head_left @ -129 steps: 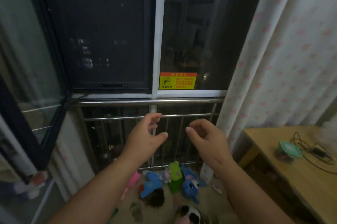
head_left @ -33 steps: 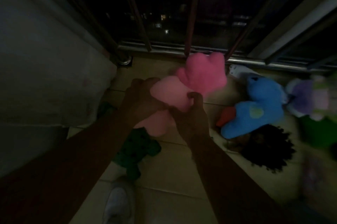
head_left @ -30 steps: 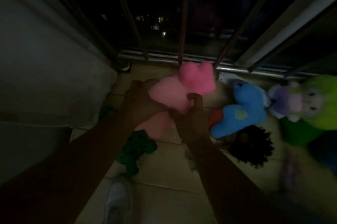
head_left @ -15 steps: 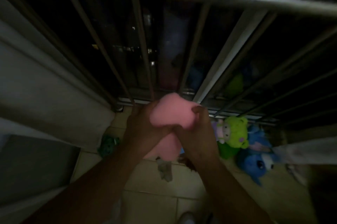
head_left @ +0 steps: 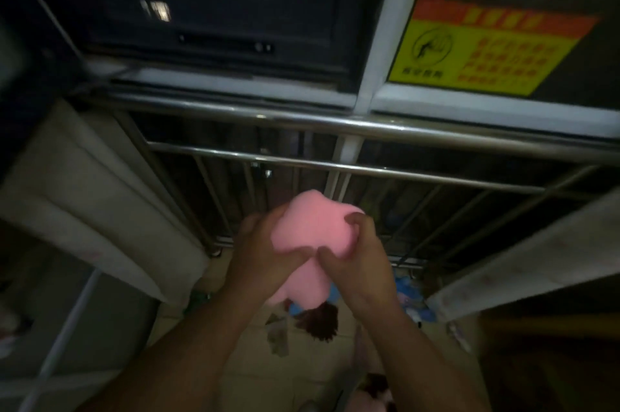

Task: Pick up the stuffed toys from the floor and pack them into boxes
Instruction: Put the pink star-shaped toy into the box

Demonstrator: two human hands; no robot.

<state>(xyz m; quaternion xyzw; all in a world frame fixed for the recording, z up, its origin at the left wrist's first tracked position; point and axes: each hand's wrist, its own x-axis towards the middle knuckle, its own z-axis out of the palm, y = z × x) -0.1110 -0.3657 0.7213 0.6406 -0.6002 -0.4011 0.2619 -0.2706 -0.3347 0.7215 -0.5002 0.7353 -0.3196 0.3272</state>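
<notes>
The left hand (head_left: 265, 253) and right hand (head_left: 355, 264) were clamped round the soft pink plush toy (head_left: 312, 227) before the shiny steel railing (head_left: 369, 126). In that gloom a foot might catch the dark shaggy plush (head_left: 320, 321) below the railing.

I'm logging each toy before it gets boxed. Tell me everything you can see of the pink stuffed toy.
The pink stuffed toy is a soft, plush-looking lump, pale pink; no face or details show in the dim light. It is held clear of the floor, in front of the metal railing, its lower part hanging between the wrists. The left hand grips one side, the right hand the other, thumbs pressing into the front.
</notes>
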